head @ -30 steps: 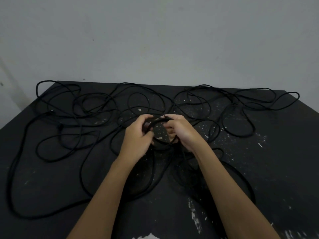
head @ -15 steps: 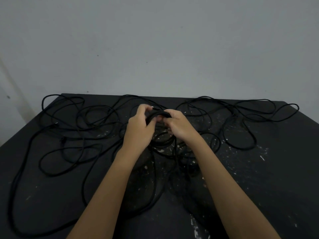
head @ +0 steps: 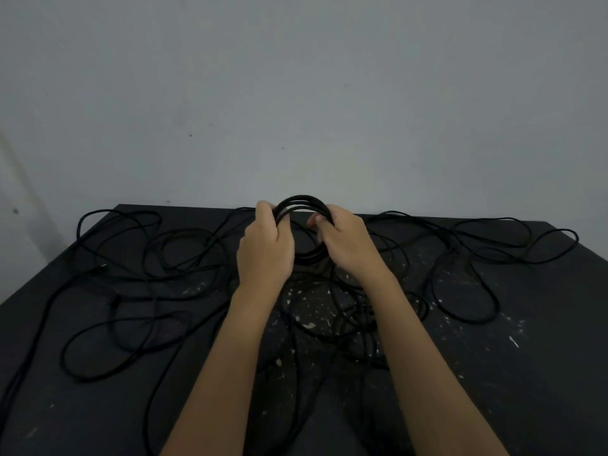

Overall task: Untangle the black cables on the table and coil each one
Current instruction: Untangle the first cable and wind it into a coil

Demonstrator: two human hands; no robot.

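Near the far edge of the dark bench (head: 526, 373), our left grip (head: 265, 255) and right grip (head: 345, 245) clasp opposite sides of a round black cable coil (head: 301, 202) above loose cable loops (head: 477, 321).

Dim, flat light, soft overall focus, wide-angle bending at the edges, no glare.

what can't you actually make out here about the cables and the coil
Head view only:
- The coil: its sides sit under the left hand and right hand, so the number of turns is unclear.
- The loose cables: black on the black table and crossing, so their number cannot be told.
- Cable ends: too small and dark.
- Nearest cable runs: cut off by the lower left frame edge.
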